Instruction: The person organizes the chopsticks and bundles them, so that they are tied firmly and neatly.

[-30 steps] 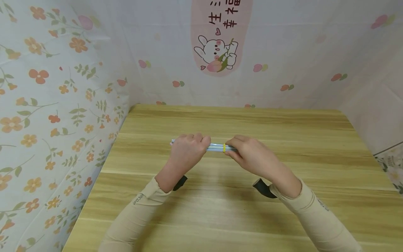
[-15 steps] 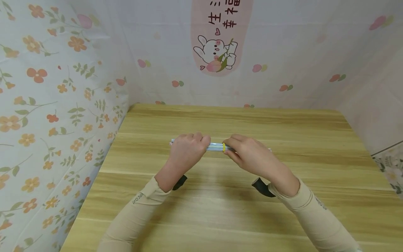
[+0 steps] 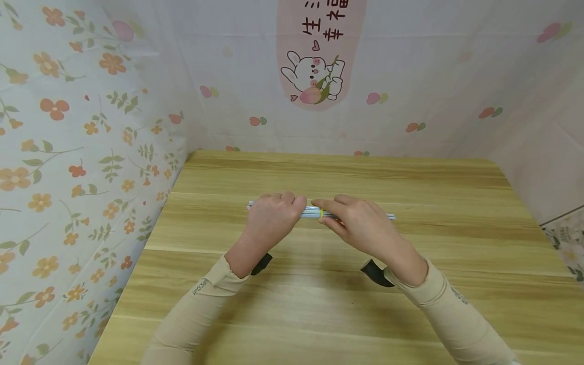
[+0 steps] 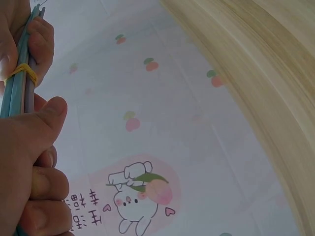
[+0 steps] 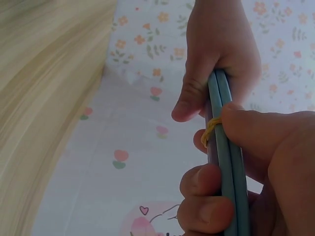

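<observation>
In the head view a bundle of slim pastel blue sticks (image 3: 310, 213) is held level above the table. The right wrist view shows teal and purple sticks (image 5: 225, 152) lying side by side; their exact kind is unclear. A yellow elastic band (image 5: 211, 130) loops around them. My left hand (image 3: 272, 215) is wrapped around the left part, with a short end sticking out beyond it. At the band, my right hand (image 3: 365, 223) grips the bundle between thumb and fingers. Its thumb touches the band in the right wrist view. The bundle's far right end shows past this hand.
Beneath the hands spreads a wood-grain table (image 3: 310, 314). A white printed cloth (image 3: 410, 76) with a rabbit picture hangs behind its back edge, and a floral cloth (image 3: 82, 203) hangs on the left. Dark curved pieces (image 3: 376, 274) sit by both wrists.
My right hand has shifted slightly left along the bundle, its fingers reaching past the band. The right end of the sticks has come into view. My left hand has stayed put.
</observation>
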A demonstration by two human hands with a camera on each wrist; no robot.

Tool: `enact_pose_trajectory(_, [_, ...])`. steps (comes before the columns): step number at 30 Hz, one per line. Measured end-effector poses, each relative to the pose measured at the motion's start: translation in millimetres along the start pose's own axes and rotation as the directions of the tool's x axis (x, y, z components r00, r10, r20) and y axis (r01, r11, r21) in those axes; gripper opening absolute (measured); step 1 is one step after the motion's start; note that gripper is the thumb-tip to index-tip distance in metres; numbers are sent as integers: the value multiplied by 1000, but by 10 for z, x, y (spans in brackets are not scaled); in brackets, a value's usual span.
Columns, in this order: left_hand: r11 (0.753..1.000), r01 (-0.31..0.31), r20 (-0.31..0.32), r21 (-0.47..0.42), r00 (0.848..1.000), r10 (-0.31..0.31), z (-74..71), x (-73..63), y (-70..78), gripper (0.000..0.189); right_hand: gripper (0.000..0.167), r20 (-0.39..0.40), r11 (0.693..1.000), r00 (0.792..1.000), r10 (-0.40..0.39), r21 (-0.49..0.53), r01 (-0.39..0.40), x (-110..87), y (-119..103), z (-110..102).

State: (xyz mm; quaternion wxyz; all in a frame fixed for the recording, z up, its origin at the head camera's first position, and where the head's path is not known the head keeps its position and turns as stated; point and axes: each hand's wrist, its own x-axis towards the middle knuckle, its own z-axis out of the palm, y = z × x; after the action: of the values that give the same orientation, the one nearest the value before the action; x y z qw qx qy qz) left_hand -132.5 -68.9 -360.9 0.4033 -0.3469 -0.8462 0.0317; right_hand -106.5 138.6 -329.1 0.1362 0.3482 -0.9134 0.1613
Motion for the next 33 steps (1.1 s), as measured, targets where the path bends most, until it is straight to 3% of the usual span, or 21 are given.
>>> enact_pose_trajectory(17, [1000, -5, 29, 7, 1000, 5, -19, 27, 22, 30, 46, -20, 995, 996, 84, -53, -85, 0, -30, 42])
enact_pose_trajectory(24, [1000, -3, 4, 5, 1000, 3, -18, 13, 23, 35, 49, 3, 994, 996, 92, -58, -92, -2, -18, 59])
enact_pose_trajectory(33, [1000, 3, 16, 3, 1000, -3, -13, 1, 19, 35, 20, 36, 995, 996, 81, 55, -83, 1, -7, -19])
